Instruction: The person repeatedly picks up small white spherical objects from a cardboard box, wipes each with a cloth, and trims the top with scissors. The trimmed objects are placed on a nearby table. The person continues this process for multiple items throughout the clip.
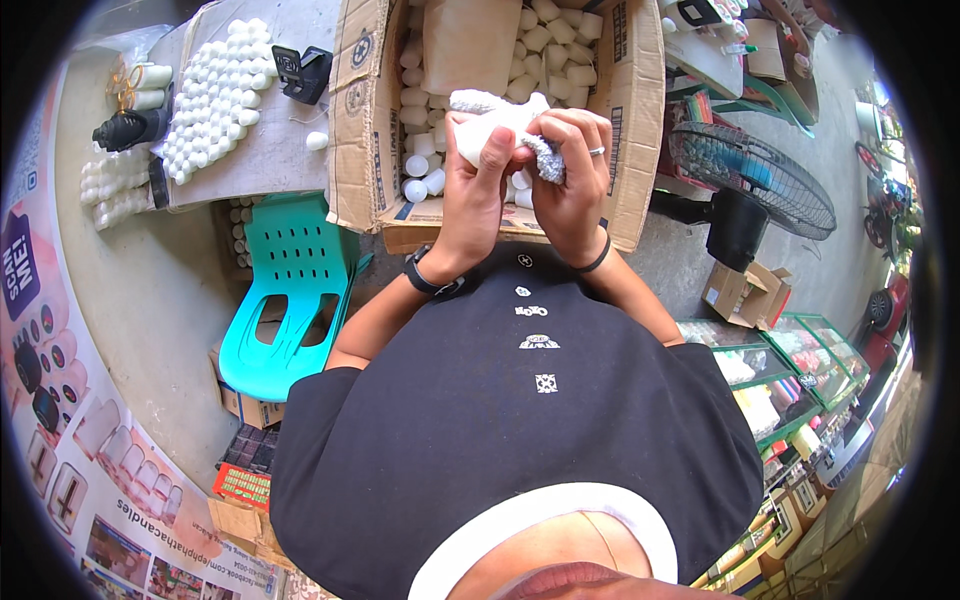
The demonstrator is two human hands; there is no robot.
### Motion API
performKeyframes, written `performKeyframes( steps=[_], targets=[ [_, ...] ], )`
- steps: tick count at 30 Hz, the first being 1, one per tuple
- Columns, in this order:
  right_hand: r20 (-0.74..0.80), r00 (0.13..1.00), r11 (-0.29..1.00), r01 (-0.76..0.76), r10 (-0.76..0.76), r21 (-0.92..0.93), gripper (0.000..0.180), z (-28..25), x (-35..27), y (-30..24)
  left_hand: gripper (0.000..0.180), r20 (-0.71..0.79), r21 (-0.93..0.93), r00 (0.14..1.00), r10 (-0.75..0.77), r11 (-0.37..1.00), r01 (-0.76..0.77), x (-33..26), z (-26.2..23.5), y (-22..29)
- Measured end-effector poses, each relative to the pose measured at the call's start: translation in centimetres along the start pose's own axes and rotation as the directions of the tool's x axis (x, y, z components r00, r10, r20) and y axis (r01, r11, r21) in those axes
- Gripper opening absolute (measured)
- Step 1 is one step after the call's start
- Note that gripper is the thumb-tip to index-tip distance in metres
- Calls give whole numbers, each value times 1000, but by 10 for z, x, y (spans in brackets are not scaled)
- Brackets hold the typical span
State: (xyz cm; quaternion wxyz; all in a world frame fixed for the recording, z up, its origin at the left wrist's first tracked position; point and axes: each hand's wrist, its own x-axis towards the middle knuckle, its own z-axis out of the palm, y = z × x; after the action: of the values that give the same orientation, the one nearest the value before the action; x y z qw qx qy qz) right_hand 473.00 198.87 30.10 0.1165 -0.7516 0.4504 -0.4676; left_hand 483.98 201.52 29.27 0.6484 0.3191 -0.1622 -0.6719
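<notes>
So you've got both hands up over the open cardboard box: your left hand has its grip closed round one white candle, and your right hand is pinching one grey scrub pad against it, with one white cloth draped over the top. The box is packed with way too many white candles to count, its flaps hemming your wrists in tight on both sides. The only roomier spot is left of it, past the tabletop with its candle cluster and one teal chair
</notes>
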Motion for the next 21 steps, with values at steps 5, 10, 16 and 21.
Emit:
performKeyframes(
  steps=[5, 10, 16, 21],
  targets=[
    [4, 954, 924, -291, 300, 246, 27, 7, -12, -2, 33, 44, 387, 969, 244, 890, -241, 7, 10, -2],
    [249, 737, 317, -535, 628, 783, 19, 6, -18, 0, 45, 467, 800, 799, 378, 204, -565, 32, 13, 8],
    [447, 625, -95, -513, 640, 853, 31, 3, -31, 8, 45, 682, 710, 626, 378, -135, -691, 39, 16, 10],
    [504, 607, -143, -542, 615, 828, 33, -1, -27, 4, 42, 664, 721, 654, 363, -77, -689, 35, 12, 9]
  ],
)
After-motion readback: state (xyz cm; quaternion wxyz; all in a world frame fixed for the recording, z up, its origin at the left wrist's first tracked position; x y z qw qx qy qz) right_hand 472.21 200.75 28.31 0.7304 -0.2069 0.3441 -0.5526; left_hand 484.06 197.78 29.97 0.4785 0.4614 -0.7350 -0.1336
